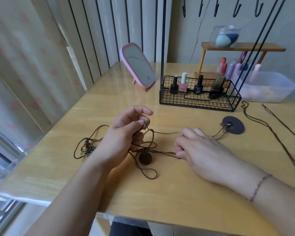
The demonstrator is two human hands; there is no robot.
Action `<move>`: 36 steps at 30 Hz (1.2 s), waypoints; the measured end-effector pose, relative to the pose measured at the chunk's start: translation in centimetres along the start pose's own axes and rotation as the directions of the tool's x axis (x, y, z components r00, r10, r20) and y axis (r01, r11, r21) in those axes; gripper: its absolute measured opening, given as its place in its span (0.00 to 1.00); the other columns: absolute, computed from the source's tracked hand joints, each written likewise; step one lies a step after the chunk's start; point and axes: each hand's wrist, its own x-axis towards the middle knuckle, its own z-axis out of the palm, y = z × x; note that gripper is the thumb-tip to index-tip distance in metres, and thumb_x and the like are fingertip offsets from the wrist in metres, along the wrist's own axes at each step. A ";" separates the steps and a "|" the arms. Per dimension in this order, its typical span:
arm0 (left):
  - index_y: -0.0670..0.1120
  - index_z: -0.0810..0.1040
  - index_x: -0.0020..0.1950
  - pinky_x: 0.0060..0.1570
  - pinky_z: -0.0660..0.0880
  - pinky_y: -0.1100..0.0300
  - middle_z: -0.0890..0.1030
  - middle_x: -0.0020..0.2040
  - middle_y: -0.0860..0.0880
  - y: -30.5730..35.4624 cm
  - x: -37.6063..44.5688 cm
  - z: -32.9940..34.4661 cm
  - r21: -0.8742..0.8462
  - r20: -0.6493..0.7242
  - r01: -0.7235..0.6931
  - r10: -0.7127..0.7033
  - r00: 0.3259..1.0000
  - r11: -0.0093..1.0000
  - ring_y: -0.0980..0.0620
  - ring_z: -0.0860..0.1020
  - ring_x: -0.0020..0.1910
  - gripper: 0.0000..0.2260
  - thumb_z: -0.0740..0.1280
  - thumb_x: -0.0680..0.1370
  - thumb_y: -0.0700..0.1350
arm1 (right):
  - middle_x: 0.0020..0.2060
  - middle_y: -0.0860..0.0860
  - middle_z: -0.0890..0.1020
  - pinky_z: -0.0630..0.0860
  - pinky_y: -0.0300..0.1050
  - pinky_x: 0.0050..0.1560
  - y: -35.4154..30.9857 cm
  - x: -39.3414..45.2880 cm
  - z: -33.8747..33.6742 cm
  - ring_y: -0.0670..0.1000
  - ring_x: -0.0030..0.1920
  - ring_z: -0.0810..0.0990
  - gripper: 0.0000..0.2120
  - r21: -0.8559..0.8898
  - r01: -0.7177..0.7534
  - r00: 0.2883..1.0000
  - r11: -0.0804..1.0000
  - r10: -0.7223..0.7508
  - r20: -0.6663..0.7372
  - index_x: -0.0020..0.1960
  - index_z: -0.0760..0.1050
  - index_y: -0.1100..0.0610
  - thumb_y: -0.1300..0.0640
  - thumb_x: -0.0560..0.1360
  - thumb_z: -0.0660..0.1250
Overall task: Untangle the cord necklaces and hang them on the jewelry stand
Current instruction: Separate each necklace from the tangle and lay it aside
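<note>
Left hand: my left hand (124, 133) is raised just above the table, thumb and forefinger pinched on a strand of the tangled cords (143, 147); the other fingers curl loosely.
Right hand: my right hand (199, 147) lies palm down on the table, fingers curled under, its fingertips (179, 155) pinching a taut strand that runs left into the tangle.
Tangled cords: brown cord necklaces, looped over one another on the table between and below my hands; one loop trails toward me.
Round pendant: a dark brown disc (145, 158) lies in the tangle, just below my left hand.
Bead pendant: a cluster of beads and a metal piece (87, 148) lies on a cord loop left of my left wrist.
Grey disc pendant: a larger flat disc (233, 125) lies right of my right hand, its cord running under that hand.
Loose cords: two thin dark cords (255, 120) lie apart on the table's right side.
Jewelry stand: black wire stand (201, 103) behind my hands; basket base holds nail polish bottles (183, 84); hooks (237, 9) on the top bar.
Table: light wood surface (143, 193).
Mirror: pink-framed mirror (138, 65), tilted, left of the stand.
Shelf: wooden shelf (242, 47) behind the stand carries a clear jar of makeup sponges (226, 37).
Bin: clear plastic container (269, 89) at far right.
</note>
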 end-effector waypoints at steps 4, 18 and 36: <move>0.47 0.77 0.53 0.23 0.58 0.68 0.71 0.39 0.49 0.0 -0.2 0.0 -0.028 0.038 0.002 -0.001 0.999 1.000 0.57 0.59 0.24 0.10 0.60 0.76 0.38 | 0.50 0.44 0.73 0.65 0.46 0.36 -0.8 -0.9 -1.6 0.52 0.55 0.78 0.07 -0.214 -0.020 0.999 0.977 0.029 0.040 0.54 0.70 0.46 0.45 0.83 0.56; 0.49 0.79 0.53 0.23 0.58 0.65 0.71 0.40 0.48 0.9 -0.3 -1.0 0.195 0.078 -0.052 0.037 0.996 0.979 0.55 0.60 0.27 0.11 0.60 0.77 0.38 | 0.75 0.36 0.60 0.75 0.47 0.55 4.1 -2.9 -2.2 0.48 0.70 0.69 0.42 -0.124 -0.331 0.941 0.936 0.317 -0.120 0.78 0.47 0.37 0.33 0.72 0.67; 0.48 0.79 0.37 0.26 0.52 0.63 0.63 0.25 0.51 1.3 -0.1 -0.3 0.235 -0.147 -0.044 0.081 0.986 0.971 0.53 0.58 0.25 0.14 0.59 0.78 0.37 | 0.55 0.38 0.78 0.68 0.49 0.67 4.6 4.7 -0.6 0.43 0.62 0.69 0.05 0.361 0.171 0.979 0.917 -0.117 -0.167 0.48 0.82 0.44 0.53 0.74 0.73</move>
